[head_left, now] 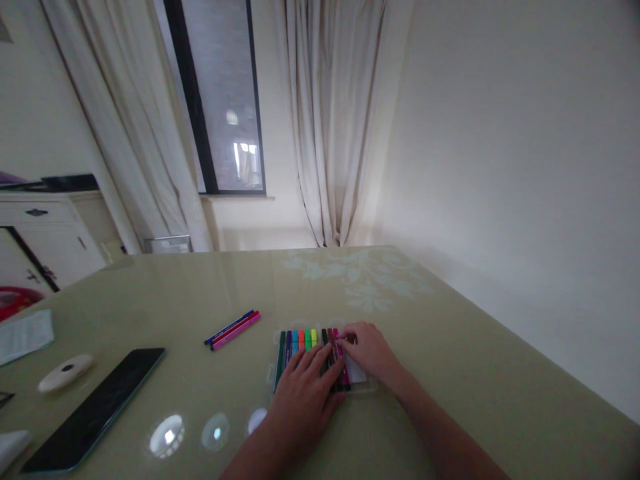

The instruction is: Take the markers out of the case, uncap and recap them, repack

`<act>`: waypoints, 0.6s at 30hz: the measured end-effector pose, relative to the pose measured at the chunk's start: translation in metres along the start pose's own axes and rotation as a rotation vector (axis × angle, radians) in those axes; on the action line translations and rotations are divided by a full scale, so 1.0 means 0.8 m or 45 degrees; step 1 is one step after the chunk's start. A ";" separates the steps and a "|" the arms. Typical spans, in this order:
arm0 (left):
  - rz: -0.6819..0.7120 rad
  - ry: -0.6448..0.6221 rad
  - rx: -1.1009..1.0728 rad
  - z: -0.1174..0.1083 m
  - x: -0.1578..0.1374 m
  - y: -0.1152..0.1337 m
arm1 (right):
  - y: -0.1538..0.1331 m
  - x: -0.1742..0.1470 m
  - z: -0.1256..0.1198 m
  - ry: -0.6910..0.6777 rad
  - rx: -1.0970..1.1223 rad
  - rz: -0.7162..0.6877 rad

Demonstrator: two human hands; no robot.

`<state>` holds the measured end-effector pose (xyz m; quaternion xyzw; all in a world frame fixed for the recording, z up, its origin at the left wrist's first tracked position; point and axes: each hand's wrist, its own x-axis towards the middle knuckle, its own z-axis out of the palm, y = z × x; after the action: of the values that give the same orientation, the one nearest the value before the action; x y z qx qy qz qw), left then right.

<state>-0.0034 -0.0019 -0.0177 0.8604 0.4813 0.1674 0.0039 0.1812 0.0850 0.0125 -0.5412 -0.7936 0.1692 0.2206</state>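
Observation:
A clear plastic case (371,385) lies on the table with a row of coloured felt-tip pens (301,338) in it, dark green at the left through blue, orange and yellow to black, brown and magenta. Across the pens rests my left hand (307,393), fingers stretched out and apart, hiding their middles. At the row's right end, my right hand (369,350) pinches the top of a magenta felt-tip pen (346,379) between thumb and finger. Right of that pen, a white patch shows in the case. Several loose pens (235,330), blue, red and pink, lie together left of the case.
A dark flat-screened device (97,410) lies at the left, near a white oval object (66,373) and a pale sheet (27,337). The glossy tabletop (435,400) reflects lights. A wall (525,220) runs along the right; a white cabinet (45,233) stands back left.

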 end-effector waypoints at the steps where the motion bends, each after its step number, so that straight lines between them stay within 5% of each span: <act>1: 0.014 0.007 -0.015 -0.003 0.000 -0.003 | 0.001 0.001 0.000 0.011 0.016 -0.012; 5: -0.151 0.111 -0.047 -0.034 0.000 -0.044 | 0.006 0.003 0.000 0.079 0.120 -0.023; 9: -0.808 0.225 0.304 -0.070 -0.018 -0.114 | 0.008 0.004 0.000 0.144 0.179 -0.014; 11: -0.993 0.160 0.451 -0.077 -0.032 -0.142 | 0.007 0.004 0.000 0.167 0.189 -0.025; 18: -1.049 0.108 0.368 -0.066 -0.049 -0.171 | 0.004 0.003 0.000 0.205 0.257 -0.035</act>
<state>-0.1506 0.0312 -0.0019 0.5807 0.8025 0.1178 -0.0698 0.1829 0.0887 0.0117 -0.5173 -0.7595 0.2011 0.3392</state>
